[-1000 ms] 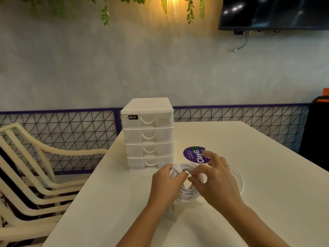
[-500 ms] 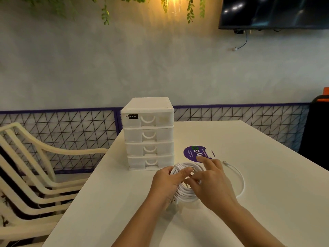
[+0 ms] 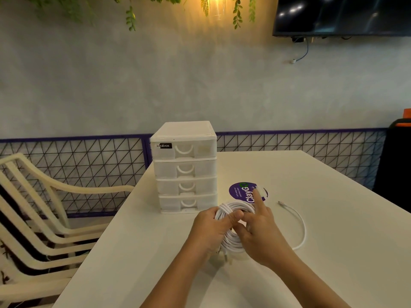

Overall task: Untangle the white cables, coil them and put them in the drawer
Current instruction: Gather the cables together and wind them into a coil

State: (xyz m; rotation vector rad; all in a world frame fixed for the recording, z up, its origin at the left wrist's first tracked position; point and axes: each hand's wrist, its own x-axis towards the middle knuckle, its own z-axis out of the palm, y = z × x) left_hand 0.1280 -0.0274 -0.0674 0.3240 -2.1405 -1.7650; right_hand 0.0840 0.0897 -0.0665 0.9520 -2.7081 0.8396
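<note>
- Since the earlier shot the loose tail has got shorter on the table, more of it now wound onto the coil, and the right hand has swung in closer to the left one.
- Left hand grips the coil on its left side, thumb curled over the top strands, other fingers wrapped underneath where I can't see them.
- Right hand sits against the coil's right side: index finger sticks up straight, the rest are bent in toward the loops. Can't tell if they're actually pinching a strand.
- The coil is smooth, glossy white round cable, several loops stacked into a ring, held just above the table in front of the drawers.
- The tail curves out to the right in one arc and ends in a small plug lying flat on the table.
- Drawers: one white matte plastic box, four drawers stacked, all closed, each with a half-moon pull. Small black label on the top one.
- Table is plain white and smooth, with one round purple sticker just behind the hands.
- Off to the left, a stack of cream plastic chairs with slatted backs; I count roughly five but they blur together.
- One dark TV on the grey wall.
</note>
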